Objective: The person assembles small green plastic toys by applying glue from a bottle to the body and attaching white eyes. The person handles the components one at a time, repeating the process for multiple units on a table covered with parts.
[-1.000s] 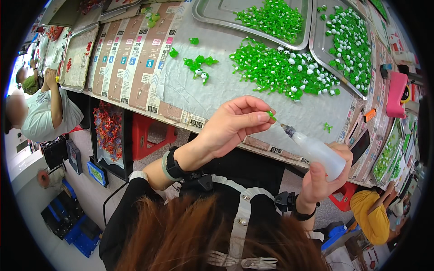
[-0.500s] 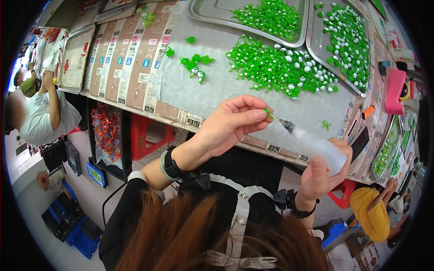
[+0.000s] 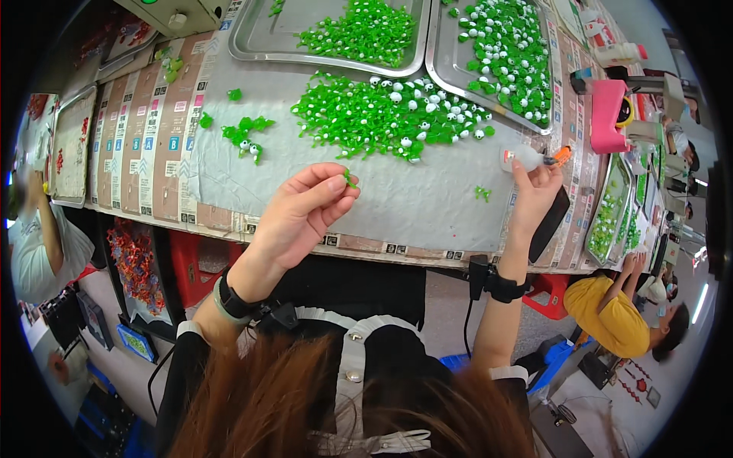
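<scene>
In front of me, above the near part of the grey cloth, my left hand (image 3: pixel 309 210) pinches a small green plastic piece (image 3: pixel 349 179) between thumb and fingertips. Farther right, my right hand (image 3: pixel 536 195) has its fingers around a translucent white squeeze bottle (image 3: pixel 508 159). The bottle lies tilted low over the table, its dark nozzle (image 3: pixel 550 160) toward the right beside an orange tool (image 3: pixel 563 156). Beyond my hands spreads a pile of green plastic pieces (image 3: pixel 343 118), many carrying white eye-like balls. One loose green piece (image 3: pixel 482 194) rests between my hands.
Two metal trays (image 3: pixel 328 70) (image 3: pixel 489 103) hold more green pieces at the back. A few joined green pieces (image 3: pixel 246 133) lie at left. On the right stand a pink tape dispenser (image 3: pixel 608 114) and a dark flat device (image 3: pixel 550 225). Other people sit on both sides.
My right hand has carried the bottle away from the green piece, to the right and down toward the table. My left hand still pinches the piece. The whole view has shifted rightward.
</scene>
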Demonstrator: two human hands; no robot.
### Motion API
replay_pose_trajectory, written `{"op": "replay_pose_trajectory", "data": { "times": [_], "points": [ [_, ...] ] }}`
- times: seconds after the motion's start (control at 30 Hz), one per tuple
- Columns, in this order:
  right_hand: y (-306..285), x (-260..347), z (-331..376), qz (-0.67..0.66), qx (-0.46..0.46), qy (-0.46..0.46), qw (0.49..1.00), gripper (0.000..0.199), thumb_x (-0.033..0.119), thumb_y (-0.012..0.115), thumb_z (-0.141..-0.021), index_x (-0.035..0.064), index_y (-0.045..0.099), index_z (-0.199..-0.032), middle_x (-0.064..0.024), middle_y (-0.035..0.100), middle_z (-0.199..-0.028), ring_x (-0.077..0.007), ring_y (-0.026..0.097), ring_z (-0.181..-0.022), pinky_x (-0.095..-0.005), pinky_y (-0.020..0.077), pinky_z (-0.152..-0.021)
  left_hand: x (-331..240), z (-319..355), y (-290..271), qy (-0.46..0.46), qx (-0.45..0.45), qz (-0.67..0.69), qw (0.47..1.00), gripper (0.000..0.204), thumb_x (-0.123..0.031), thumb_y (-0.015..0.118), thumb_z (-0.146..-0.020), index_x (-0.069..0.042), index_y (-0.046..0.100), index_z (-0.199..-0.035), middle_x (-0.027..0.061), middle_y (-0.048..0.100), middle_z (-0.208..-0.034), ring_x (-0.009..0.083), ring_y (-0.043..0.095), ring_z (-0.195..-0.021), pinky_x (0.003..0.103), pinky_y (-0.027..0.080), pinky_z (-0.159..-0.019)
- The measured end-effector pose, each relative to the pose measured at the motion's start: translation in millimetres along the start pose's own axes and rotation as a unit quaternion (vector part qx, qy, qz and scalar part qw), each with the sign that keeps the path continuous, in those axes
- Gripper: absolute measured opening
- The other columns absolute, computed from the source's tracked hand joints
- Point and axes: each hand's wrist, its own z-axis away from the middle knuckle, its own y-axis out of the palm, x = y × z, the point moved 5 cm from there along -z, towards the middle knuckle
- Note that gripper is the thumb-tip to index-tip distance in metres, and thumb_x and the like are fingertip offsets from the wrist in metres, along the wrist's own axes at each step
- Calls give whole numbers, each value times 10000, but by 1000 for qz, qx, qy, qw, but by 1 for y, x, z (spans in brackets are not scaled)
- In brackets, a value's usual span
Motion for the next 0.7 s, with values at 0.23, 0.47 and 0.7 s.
{"op": "replay_pose_trajectory", "data": {
  "times": [0.23,0.47,0.7],
  "points": [
    [41,47,20,105,163,-29,981,215,66,536,-731,5,481,-930,-104,525,-791,-179,523,-723,-293,405,-629,2,-1,1,-22,-7,-14,1000,132,-34,492,-775,3,498,-901,107,548,-869,153,556,-786,211,477,-675],
    [66,27,7,242,226,-123,936,197,25,497,-725,4,511,-921,-89,545,-781,-138,530,-699,-243,404,-624,6,2,3,-47,13,-14,999,138,-59,502,-777,-13,501,-906,98,556,-834,161,567,-749,228,485,-655],
    [57,79,82,-321,327,282,843,185,-21,486,-734,-42,507,-917,-81,534,-857,-151,533,-742,-251,420,-649,7,7,12,-48,8,-80,996,175,-37,515,-761,8,499,-929,87,543,-856,158,561,-773,226,473,-682]
  ]
}}
